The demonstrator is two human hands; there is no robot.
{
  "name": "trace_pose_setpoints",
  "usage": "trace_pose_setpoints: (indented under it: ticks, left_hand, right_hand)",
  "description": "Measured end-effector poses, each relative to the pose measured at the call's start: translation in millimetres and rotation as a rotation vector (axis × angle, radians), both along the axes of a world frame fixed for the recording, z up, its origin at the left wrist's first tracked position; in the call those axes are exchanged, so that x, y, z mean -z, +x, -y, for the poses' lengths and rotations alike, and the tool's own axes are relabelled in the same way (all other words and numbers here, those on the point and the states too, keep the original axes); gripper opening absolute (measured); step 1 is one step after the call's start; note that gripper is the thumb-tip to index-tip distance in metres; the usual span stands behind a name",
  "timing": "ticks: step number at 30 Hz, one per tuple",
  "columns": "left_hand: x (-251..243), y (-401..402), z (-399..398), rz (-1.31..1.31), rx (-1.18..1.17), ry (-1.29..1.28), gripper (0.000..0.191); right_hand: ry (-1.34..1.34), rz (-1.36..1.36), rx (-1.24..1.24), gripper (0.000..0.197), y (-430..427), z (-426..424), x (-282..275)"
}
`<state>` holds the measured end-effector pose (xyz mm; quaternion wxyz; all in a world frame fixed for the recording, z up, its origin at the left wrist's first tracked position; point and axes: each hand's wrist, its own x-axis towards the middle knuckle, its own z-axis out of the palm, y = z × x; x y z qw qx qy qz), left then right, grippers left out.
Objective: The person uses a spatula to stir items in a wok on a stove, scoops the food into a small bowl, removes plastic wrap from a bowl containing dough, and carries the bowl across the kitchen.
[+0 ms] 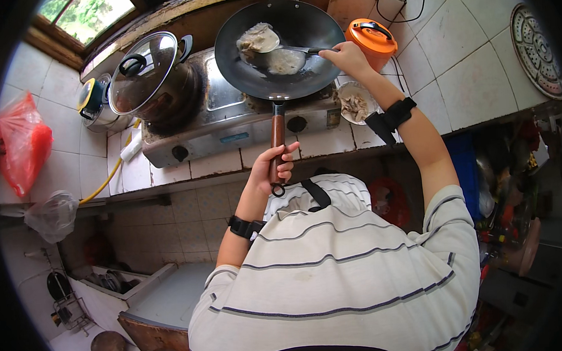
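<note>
My left hand (pixel 272 165) is wrapped around the brown wooden handle (pixel 277 128) of a dark wok (pixel 239 78), which rests on the right side of a gas stove. In my right hand (pixel 350 59) is the dark handle of a metal spatula (pixel 299 48), held from the wok's right side. Its blade end is against a pale, greyish lump of food (pixel 254 37), possibly meat. A second pale patch (pixel 285 61) lies lower in the wok. Beside the stove, under my right forearm, a bowl (pixel 355 118) contains pale pieces of food (pixel 353 107).
A pot with a glass lid (pixel 148 70) occupies the stove's (pixel 204 136) left side. Behind my right wrist stands an orange lidded container (pixel 371 42). A yellow hose (pixel 113 176) runs along the left counter. Red (pixel 23 144) and clear (pixel 53 216) plastic bags hang at far left.
</note>
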<state>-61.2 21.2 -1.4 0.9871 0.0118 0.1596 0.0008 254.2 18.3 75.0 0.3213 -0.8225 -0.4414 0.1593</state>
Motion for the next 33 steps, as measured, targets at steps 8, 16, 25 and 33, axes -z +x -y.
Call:
trace_pose_setpoints:
  ticks: [8,16,25,33]
  left_hand:
    - [-1.0,0.0,1.5,-0.005,-0.019,0.001,0.037]
    - [0.7,0.0,2.0,0.018,-0.024,-0.026,0.037]
    - [3.9,0.1,2.2,0.059,-0.033,-0.051,0.036]
    - [8.5,-0.2,1.0,0.080,-0.028,-0.049,0.039]
  right_hand:
    - [0.050,-0.039,0.006,0.046,4.4,20.4,-8.7]
    - [0.049,-0.089,0.037,0.037,6.1,68.5,-20.4]
    - [-0.013,-0.174,0.140,0.032,9.8,127.3,-54.2]
    - [0.000,-0.184,0.242,0.027,17.4,174.0,-77.5]
